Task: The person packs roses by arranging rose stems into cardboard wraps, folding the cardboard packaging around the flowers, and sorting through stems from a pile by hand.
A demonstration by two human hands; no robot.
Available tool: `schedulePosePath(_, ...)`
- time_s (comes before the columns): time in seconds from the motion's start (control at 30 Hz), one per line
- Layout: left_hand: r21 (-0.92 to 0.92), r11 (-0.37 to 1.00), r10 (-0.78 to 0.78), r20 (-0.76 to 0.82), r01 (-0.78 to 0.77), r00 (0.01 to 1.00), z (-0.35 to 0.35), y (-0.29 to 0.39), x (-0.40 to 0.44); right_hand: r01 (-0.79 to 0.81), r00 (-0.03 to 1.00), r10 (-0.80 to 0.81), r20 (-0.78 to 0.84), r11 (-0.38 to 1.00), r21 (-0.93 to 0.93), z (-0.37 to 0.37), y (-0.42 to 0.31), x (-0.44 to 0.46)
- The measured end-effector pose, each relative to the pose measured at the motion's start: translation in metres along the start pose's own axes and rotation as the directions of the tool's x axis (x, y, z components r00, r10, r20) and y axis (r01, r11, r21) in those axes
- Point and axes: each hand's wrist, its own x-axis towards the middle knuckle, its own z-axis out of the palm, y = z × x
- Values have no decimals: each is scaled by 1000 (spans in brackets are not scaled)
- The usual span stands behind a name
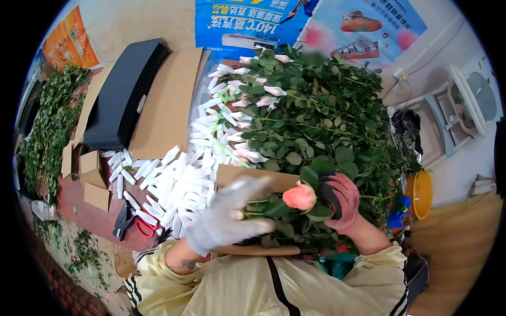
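A pink rose (300,197) with green leaves is held by my right hand (340,200), which wears a pink and black glove. Its fingers wrap round the stem just under the bloom. My left hand (226,217), in a pale grey glove, is blurred by motion to the left of the bloom, its fingers apart and nothing seen in them. Between the hands and the large heap of leafy roses (316,121) lies a strip of corrugated cardboard (247,177). Several roses in the heap have white sleeves over their heads.
Loose white sleeves (179,197) cover the table to the left. Red-handled scissors (146,225) and a black tool (123,221) lie near its front edge. Behind are a black stack (118,100) and cardboard sheets (167,105). An orange basin (421,195) stands at right.
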Motion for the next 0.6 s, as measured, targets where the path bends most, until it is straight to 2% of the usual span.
schedulePosePath(0.03, -54, 998, 25, 44, -23, 999, 8, 18, 14, 27, 992, -29, -120, 1000, -14, 1, -6, 3)
schedulePosePath(0.07, -62, 997, 38, 58, -35, 998, 18, 22, 20, 16, 993, -20, -120, 999, -31, -1, -12, 5)
schedulePosePath(0.13, -112, 972, 204, -39, -207, 978, 36, 25, 31, -36, 999, 37, -40, 999, 34, -10, -23, 13)
schedulePosePath(0.17, -36, 965, 259, -52, -261, 965, 38, 35, 34, -100, 995, 103, -17, 987, 129, -16, -30, 20)
schedulePosePath(0.2, -63, 959, 273, -38, -275, 961, 43, 37, 36, -126, 986, 139, -95, 983, 134, -10, -33, 13)
schedulePosePath(0.27, -72, 947, 310, -52, -313, 949, 49, 38, 35, -160, 975, 181, -130, 975, 153, -10, -37, 5)
schedulePosePath(0.4, -52, 921, 378, -106, -385, 920, 54, 34, 32, -196, 974, 207, -90, 973, 120, -14, -41, -2)
schedulePosePath(0.6, -46, 926, 369, -87, -374, 925, 52, 35, 28, -202, 974, 215, -65, 965, 168, -14, -43, 4)
